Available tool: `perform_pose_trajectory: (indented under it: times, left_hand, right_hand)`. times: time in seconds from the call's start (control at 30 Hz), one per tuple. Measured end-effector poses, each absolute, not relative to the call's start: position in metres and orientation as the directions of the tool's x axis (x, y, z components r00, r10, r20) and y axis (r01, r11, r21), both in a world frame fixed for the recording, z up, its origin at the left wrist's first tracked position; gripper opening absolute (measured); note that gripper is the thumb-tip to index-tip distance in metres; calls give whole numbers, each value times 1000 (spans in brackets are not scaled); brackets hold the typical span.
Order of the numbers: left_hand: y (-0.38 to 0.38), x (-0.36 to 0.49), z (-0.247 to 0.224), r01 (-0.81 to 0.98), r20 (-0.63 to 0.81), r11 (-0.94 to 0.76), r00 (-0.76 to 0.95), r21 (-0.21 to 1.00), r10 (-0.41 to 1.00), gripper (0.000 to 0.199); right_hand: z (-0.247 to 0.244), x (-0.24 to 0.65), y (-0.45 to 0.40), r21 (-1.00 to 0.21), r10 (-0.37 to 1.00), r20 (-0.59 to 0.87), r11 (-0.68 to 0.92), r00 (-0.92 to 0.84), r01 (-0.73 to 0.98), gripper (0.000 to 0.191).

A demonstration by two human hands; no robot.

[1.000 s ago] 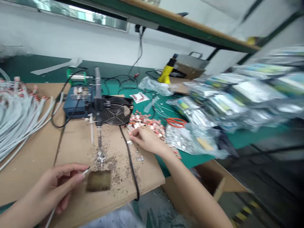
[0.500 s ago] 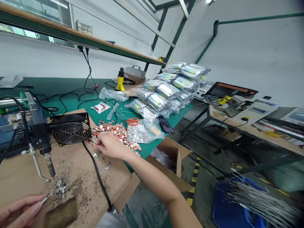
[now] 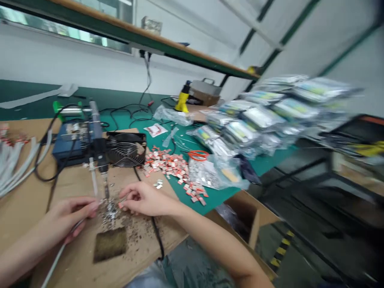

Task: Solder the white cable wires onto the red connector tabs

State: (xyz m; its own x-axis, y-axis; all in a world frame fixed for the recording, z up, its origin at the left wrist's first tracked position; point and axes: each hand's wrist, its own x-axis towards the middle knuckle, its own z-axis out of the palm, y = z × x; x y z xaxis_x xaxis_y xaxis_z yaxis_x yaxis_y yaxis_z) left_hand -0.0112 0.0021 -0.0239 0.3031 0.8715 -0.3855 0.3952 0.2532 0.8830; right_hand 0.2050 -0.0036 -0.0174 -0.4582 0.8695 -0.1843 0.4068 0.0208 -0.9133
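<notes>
Flanking both hands (image 3: 72, 218), fan (image 3: 126, 149) and connectors (image 3: 171, 166)

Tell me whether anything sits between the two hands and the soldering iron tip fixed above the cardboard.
Nothing visible blocks them. The left hand, pinching a thin white cable, and the right hand, holding a small red-and-silver connector, flank the downward-pointing soldering iron tip over the grey solder debris. The black cord runs beneath the right hand.

Your bench is a green-topped table (image 3: 141, 120) with a brown cardboard sheet (image 3: 36, 192) laid over its near left part. On the green lie a heap of small red-and-white parts (image 3: 171, 166), orange-handled scissors (image 3: 198, 155) and stacked clear bags (image 3: 258, 116).
</notes>
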Motion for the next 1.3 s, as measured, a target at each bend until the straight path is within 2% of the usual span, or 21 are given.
perform_pose_trajectory:
  times: [0.13, 0.43, 0.63, 1.3]
  left_hand:
    - [-1, -5, -11, 363, -427, 268, 489, 893, 761, 37]
    - [-2, -6, -8, 307, -442, 321, 541, 896, 715, 31]
    - [-2, -5, -5, 323, -457, 327, 540, 888, 707, 33]
    - [-2, -2, -3, 311, -520, 418, 461, 854, 719, 26]
  right_hand:
    - [-27, 198, -4, -957, 837, -270, -178, -476, 230, 17]
    - [-28, 193, -5, -931, 841, -344, -363, -418, 36, 29]
    - [-27, 192, -5, -921, 844, -344, -389, -413, -30, 30]
    - [-21, 191, -6, -916, 859, -353, -397, -370, -48, 34]
